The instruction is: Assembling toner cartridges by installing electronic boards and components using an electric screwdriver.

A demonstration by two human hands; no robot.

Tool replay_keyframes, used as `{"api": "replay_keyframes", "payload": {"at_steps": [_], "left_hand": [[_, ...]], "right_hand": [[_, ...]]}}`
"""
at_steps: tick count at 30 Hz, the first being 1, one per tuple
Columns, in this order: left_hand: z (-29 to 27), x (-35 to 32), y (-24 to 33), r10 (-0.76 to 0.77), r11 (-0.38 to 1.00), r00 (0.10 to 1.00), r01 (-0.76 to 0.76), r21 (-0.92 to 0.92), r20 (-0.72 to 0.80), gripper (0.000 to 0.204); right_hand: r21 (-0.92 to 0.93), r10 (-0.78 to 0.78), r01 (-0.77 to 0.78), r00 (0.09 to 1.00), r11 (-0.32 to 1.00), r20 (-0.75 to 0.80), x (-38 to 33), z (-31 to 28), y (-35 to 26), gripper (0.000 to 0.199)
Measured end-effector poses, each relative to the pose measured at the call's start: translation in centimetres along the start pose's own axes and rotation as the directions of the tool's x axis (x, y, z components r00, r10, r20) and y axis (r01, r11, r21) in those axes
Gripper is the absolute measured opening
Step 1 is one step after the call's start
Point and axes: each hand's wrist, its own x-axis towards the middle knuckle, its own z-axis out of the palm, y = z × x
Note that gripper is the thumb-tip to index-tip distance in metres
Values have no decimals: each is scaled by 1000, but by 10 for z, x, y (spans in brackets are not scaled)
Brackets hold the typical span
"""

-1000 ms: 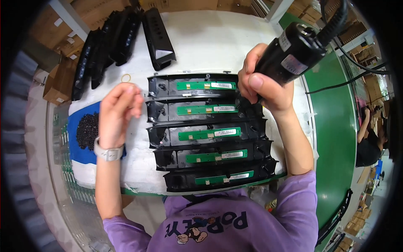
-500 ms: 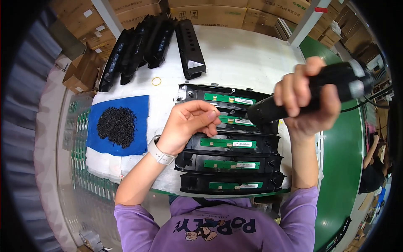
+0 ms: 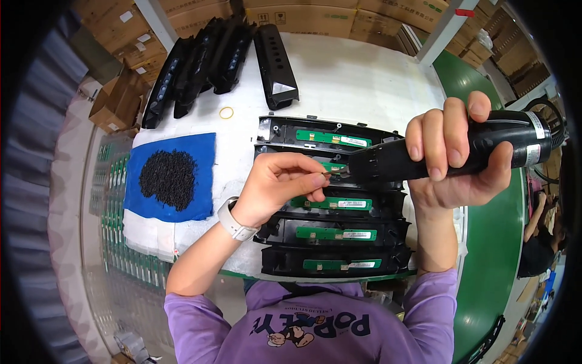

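Observation:
My right hand [image 3: 454, 151] grips a black electric screwdriver [image 3: 382, 161], held nearly level with its bit [image 3: 337, 173] aimed left. My left hand [image 3: 280, 183], with a pale watch on the wrist, pinches thumb and forefinger together at the bit's tip. Whatever lies in that pinch is too small to make out. Below both hands several long black plastic housings [image 3: 388, 209] lie in a stack of rows, each with a narrow green circuit board [image 3: 330, 204] inside. The tool and my left fingers partly cover the second row from the far side.
A heap of small black screws [image 3: 168, 180] lies on a blue cloth [image 3: 205, 145] at the left. More black housings [image 3: 276, 70] stand at the far side, near a yellow rubber band [image 3: 226, 113]. Circuit boards [image 3: 115, 212] in clear trays sit beyond the table's left edge.
The screwdriver has come down and levelled out, and its bit now meets my left fingertips. My left hand has shifted slightly right toward it.

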Motion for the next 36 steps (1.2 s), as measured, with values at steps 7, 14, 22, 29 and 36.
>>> {"api": "replay_keyframes", "payload": {"at_steps": [7,14,22,29,36], "left_hand": [[0,-1,-3,14,1000,1000,-13,18,-23,10],[-2,-2,-2,7,1000,998,-7,11,-55,12],[-1,-3,-3,-12,1000,998,13,22,-57,10],[4,-4,5,-94,964,994,104,246,-52,9],[-19,-1,1,114,927,970,-25,375,-215,10]], "right_hand": [[-15,11,-10,999,1000,50,-2,-6,4,42],[-40,-24,20,993,999,-116,-6,2,9,39],[-51,-38,31,989,998,-145,-6,0,11,37],[24,12,-7,975,1000,-224,-1,-1,19,34],[-400,232,-289,955,870,-185,14,-8,44,28]]}}
